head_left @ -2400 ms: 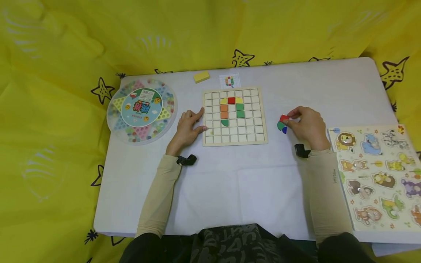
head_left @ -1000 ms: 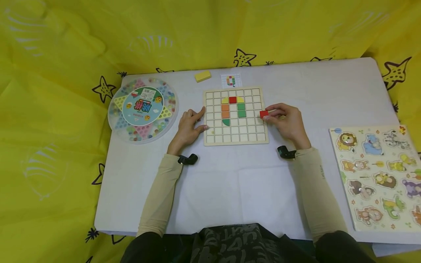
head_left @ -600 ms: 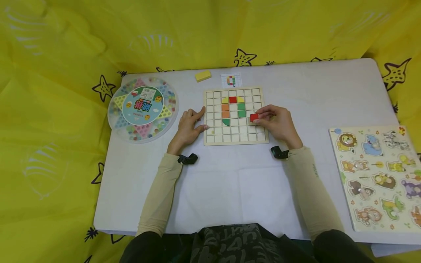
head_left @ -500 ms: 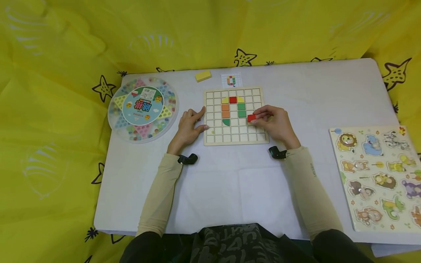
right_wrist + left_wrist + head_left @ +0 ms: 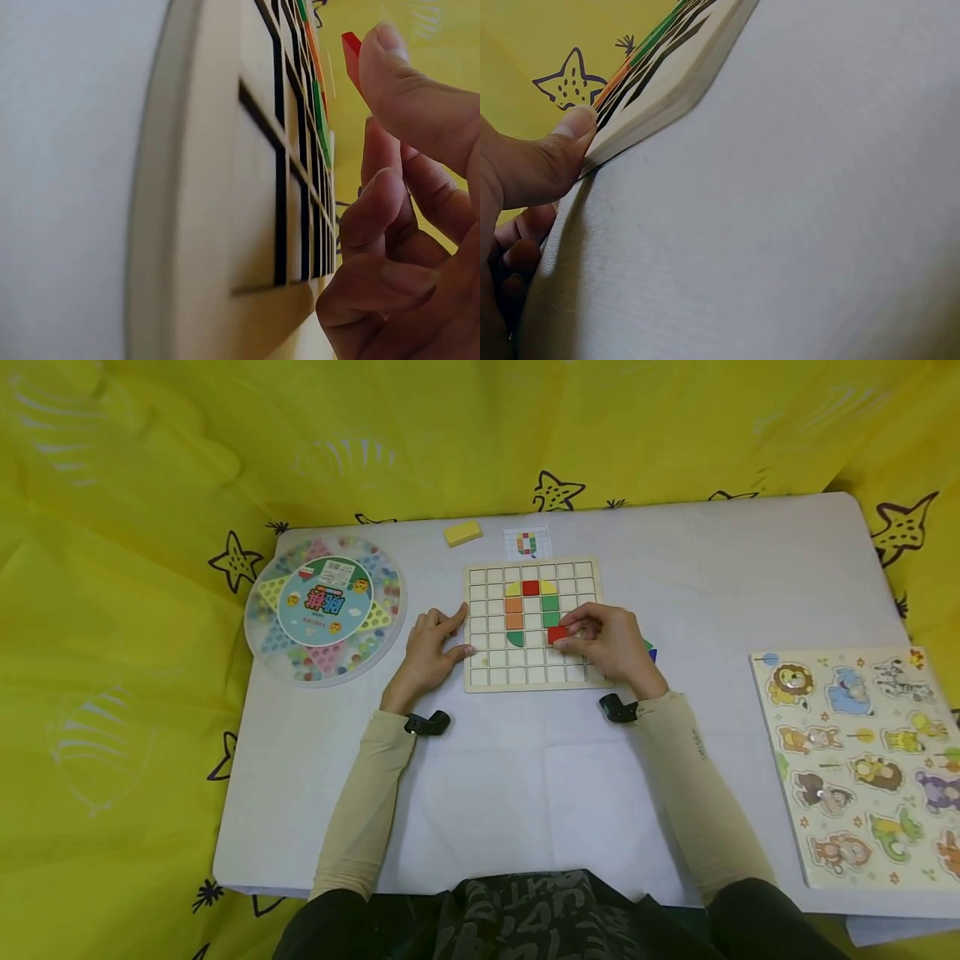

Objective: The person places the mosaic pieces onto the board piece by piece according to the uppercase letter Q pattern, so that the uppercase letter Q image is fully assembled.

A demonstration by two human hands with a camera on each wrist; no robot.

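Observation:
A wooden grid board (image 5: 495, 685) lies mid-table in the head view, with yellow, red, orange and green tiles set in some cells. My right hand (image 5: 611, 643) pinches a red square tile (image 5: 557, 635) between thumb and fingers, over the cells just below the green squares. That red tile (image 5: 351, 54) stands clear of the board's surface in the right wrist view. My left hand (image 5: 427, 652) rests against the board's left edge, its thumb and index finger spread along it. The thumb (image 5: 562, 150) touches the board's rim in the left wrist view.
Behind the board lie a pattern card (image 5: 527, 543) and a yellow block (image 5: 462, 533). A round marble-game box (image 5: 325, 610) sits at left, an animal puzzle board (image 5: 847, 768) at right. A blue piece (image 5: 653, 654) and some green show partly behind the right hand.
My right hand has picked up the red tile from the small pile at right and carried it left over the board. The left hand stays at the board's edge.

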